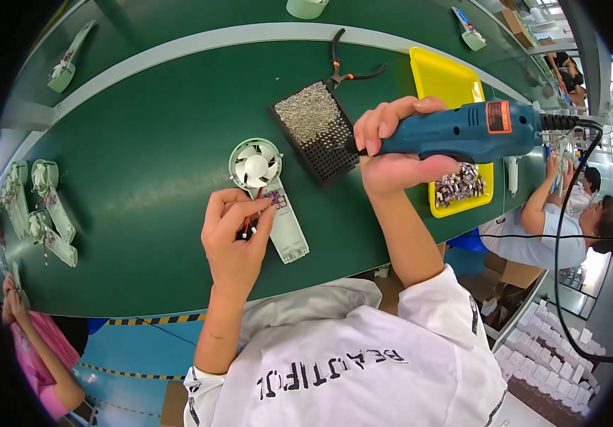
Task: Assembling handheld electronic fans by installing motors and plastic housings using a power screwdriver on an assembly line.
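Observation:
My right hand (pixel 400 146) grips a teal electric screwdriver (pixel 456 134), its tip pointing left over a black perforated tray (pixel 329 158) partly covered with small silver screws (pixel 308 114). With my left hand (pixel 239 226) I pinch a small purple circuit board (pixel 275 198) at the handle of a pale green handheld fan casing (pixel 286 231). A white fan wheel (pixel 257 166) sits in the round head of that casing. Red and black wires (pixel 247 229) show under my left fingers. What the fingertips cover is hidden.
A yellow tray (pixel 456 206) holds several small circuit boards at the right, below another yellow tray (pixel 443 78). Black pliers (pixel 345 67) with orange marks lie beyond the screws. Several fan casings (pixel 54 206) lie at the left. A black cord (pixel 559 235) hangs at right. Co-workers sit on both sides.

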Demonstrator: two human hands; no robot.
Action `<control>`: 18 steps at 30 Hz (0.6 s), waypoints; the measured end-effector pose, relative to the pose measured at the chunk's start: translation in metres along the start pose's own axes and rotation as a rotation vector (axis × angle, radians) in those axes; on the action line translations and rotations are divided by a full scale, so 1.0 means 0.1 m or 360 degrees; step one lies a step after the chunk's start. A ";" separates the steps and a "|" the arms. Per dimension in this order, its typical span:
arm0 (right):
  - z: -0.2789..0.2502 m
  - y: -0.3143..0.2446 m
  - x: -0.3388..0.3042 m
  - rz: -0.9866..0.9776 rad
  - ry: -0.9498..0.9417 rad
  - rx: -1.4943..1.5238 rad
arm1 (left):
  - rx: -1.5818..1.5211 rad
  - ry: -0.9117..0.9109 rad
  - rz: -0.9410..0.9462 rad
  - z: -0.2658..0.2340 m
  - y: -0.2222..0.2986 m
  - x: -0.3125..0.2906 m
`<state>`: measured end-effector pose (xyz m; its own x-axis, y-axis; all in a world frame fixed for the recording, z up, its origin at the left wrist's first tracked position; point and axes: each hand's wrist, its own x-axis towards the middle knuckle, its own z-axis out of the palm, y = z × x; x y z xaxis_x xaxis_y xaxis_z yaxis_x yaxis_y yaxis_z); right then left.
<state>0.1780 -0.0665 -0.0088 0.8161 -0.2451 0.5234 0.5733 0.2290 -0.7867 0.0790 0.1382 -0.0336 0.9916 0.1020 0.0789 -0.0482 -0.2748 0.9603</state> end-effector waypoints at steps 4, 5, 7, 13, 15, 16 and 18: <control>0.03 -0.01 0.01 0.0026 0.0029 -0.0083 | -0.0023 -0.0075 0.0053 -0.01 -0.01 -0.01; 0.02 0.00 0.00 0.0027 0.0026 -0.0081 | -0.0026 -0.0076 0.0052 -0.02 -0.01 0.00; 0.01 0.01 -0.02 -0.0034 -0.0054 -0.0013 | -0.0025 -0.0075 0.0047 -0.02 -0.01 0.00; 0.02 0.00 -0.04 -0.0050 -0.0095 -0.0118 | -0.0018 0.0014 0.0025 0.01 0.01 0.01; 0.02 0.00 -0.04 -0.0014 -0.0124 -0.0112 | -0.0018 0.0016 0.0040 0.00 0.02 0.01; 0.03 -0.01 -0.05 0.0024 -0.0151 -0.0106 | -0.0021 0.0008 0.0025 0.00 0.02 0.00; 0.08 -0.03 -0.05 -0.0010 -0.0149 -0.0176 | -0.0019 0.0014 0.0018 0.00 0.02 0.01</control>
<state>0.1729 -0.0587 -0.0063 0.8186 -0.1558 0.5529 0.5713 0.1215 -0.8117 0.0803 0.1383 -0.0318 0.9899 0.1076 0.0921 -0.0608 -0.2644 0.9625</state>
